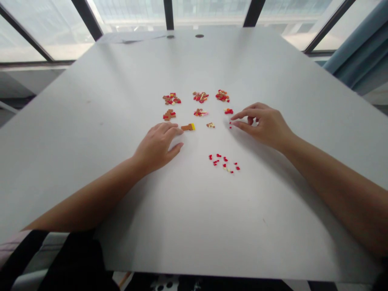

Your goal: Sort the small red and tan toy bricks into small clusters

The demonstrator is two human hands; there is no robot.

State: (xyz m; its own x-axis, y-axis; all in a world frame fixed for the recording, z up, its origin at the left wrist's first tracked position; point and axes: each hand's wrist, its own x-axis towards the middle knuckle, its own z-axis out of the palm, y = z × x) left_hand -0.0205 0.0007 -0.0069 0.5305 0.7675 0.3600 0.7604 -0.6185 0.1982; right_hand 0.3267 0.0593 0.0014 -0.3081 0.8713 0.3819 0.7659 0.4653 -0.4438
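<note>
My left hand [159, 147] rests on the white table with its fingers spread and the thumb apart. Its index fingertip is at the left end of a small flat brown brick piece with a yellow end [188, 127]. On the right, my right hand [265, 126] hovers low, thumb and index finger slightly apart. A tiny red brick [230, 122] lies right at those fingertips; whether they touch it is too small to tell. Another tiny red brick [230, 127] is just below. Above the fingertips sits a small red and orange group of bricks [228, 111].
Farther back are brick piles at left [171, 98], middle [200, 97] and right [222, 95]. Closer in lie a brown-red cluster [169, 114], a mixed cluster [200, 112] and a brown-cream group [210, 125]. Several loose red bricks [224, 159] are scattered nearer me on the table [182, 226].
</note>
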